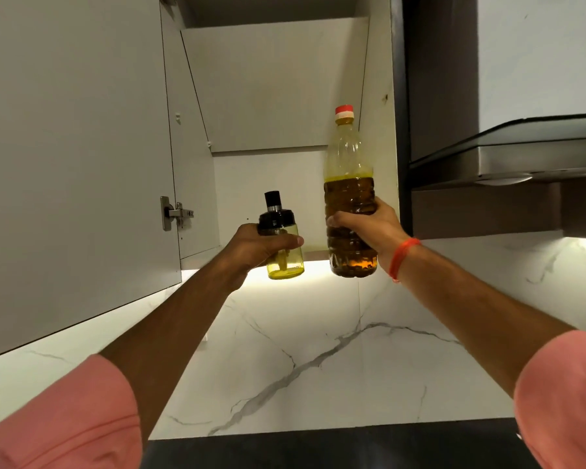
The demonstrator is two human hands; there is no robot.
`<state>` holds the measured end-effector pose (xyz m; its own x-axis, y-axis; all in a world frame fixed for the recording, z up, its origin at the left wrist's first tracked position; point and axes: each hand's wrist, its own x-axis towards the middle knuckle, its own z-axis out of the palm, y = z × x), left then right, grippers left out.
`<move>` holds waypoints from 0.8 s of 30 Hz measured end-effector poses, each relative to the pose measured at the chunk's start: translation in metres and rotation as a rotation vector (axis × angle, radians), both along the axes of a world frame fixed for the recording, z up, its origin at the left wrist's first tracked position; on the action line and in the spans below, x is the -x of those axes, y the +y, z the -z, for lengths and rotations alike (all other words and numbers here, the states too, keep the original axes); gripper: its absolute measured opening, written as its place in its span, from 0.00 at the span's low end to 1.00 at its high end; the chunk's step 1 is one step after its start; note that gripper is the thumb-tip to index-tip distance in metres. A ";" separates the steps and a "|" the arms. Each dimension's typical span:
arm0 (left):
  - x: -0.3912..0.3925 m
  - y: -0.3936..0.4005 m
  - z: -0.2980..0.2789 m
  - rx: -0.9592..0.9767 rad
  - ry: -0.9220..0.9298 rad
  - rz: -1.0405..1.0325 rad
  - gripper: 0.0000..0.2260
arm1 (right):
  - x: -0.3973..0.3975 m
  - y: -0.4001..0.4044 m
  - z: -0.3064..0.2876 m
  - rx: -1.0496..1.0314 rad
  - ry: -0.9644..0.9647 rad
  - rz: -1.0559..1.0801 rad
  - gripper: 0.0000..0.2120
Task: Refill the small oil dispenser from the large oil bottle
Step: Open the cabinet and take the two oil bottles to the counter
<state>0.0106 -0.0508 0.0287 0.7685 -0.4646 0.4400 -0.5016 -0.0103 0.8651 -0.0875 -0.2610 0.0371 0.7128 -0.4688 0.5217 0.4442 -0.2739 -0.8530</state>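
My left hand (256, 247) grips the small oil dispenser (285, 262), a yellow-green tinted jar with a black lid and pump top, held upright with only a thin layer of oil at its bottom. My right hand (369, 228) is wrapped around the large oil bottle (349, 191), a clear ribbed plastic bottle with a red cap, upright and a little over half full of dark amber oil. Both are raised in front of the open wall cabinet (278, 86), the bottle to the right of the dispenser and apart from it.
The cabinet door (71, 147) stands open on the left, its hinge near the dispenser. A chimney hood (521, 157) juts out at the right. Behind the hands is a white marble backsplash (318, 350), lit from under the cabinet. A dark counter edge (335, 448) lies below.
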 end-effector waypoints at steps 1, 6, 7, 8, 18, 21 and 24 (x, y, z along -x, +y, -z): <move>0.003 0.001 0.003 0.001 -0.003 0.007 0.18 | 0.003 0.001 0.005 0.005 0.000 -0.008 0.32; 0.016 0.007 0.025 0.009 0.015 0.052 0.17 | 0.016 0.006 0.035 0.006 -0.012 -0.034 0.30; 0.018 0.008 0.030 0.005 0.018 0.060 0.17 | 0.019 0.006 0.042 0.006 -0.009 -0.043 0.30; 0.020 0.010 0.037 0.003 0.024 0.064 0.17 | 0.021 0.007 0.049 0.005 -0.002 -0.052 0.30; 0.031 0.022 0.133 -0.050 0.052 -0.026 0.18 | 0.041 0.013 0.130 -0.019 0.077 -0.026 0.31; 0.037 0.020 0.169 -0.074 0.050 -0.079 0.17 | 0.045 0.017 0.162 -0.008 0.118 -0.010 0.34; 0.046 0.020 0.207 -0.070 0.094 -0.097 0.18 | 0.049 0.021 0.199 -0.007 0.167 -0.006 0.36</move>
<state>-0.0355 -0.0307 -0.1787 0.8475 -0.4130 0.3336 -0.4125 -0.1168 0.9034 -0.1362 -0.2400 -0.1615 0.7921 -0.4679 0.3921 0.2971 -0.2656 -0.9172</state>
